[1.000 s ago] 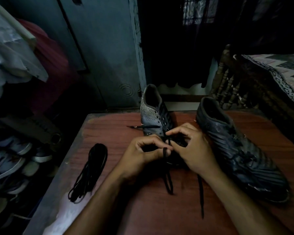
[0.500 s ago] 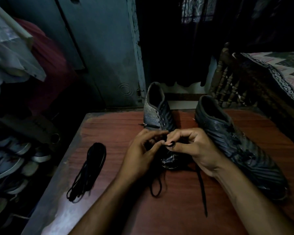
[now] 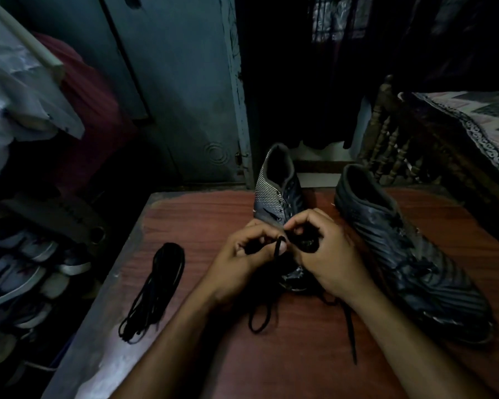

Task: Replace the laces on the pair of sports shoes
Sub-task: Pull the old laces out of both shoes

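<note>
Two dark sports shoes stand on a reddish wooden table. The striped left shoe points its toe toward me, and both my hands work over its front. My left hand pinches a black lace between thumb and finger. My right hand is curled over the eyelets and grips the same lace there. Loose lace ends trail onto the table below my hands. The right shoe lies beside my right wrist, untouched.
A bundle of black laces lies on the table's left part. Several shoes sit on a rack at the left, below hanging clothes. A bed with a carved wooden rail stands at the right. A grey door is behind the table.
The lace's left end has been drawn up, so less of it lies on the table. My left hand went from open fingers to pinching the lace; my right hand curled tighter over the eyelets.
</note>
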The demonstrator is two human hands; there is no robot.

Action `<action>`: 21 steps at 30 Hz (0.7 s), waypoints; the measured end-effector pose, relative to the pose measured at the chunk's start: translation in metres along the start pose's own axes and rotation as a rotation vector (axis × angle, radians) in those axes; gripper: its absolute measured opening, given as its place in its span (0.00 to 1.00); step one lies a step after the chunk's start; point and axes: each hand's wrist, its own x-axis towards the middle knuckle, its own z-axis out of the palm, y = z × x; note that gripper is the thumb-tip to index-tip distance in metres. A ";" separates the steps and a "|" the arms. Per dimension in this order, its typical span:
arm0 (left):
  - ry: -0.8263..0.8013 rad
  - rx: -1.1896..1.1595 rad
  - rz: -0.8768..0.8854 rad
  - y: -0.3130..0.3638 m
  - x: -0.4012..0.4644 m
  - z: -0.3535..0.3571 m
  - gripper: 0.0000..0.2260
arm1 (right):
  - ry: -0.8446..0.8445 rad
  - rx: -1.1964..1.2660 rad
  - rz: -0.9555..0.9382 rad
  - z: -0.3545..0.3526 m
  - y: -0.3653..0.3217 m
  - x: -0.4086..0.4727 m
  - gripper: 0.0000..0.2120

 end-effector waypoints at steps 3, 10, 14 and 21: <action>-0.037 -0.066 -0.019 0.004 -0.001 -0.001 0.07 | 0.131 -0.229 -0.112 0.003 -0.002 -0.002 0.09; 0.039 -0.091 -0.012 0.004 0.000 0.000 0.06 | 0.200 -0.333 -0.086 -0.002 0.006 0.002 0.03; 0.150 -0.086 -0.040 -0.002 0.003 0.005 0.15 | 0.143 -0.075 0.105 -0.010 0.006 0.005 0.09; 0.230 -0.013 -0.056 -0.005 0.003 0.009 0.20 | 0.032 0.437 0.176 -0.021 -0.003 0.008 0.08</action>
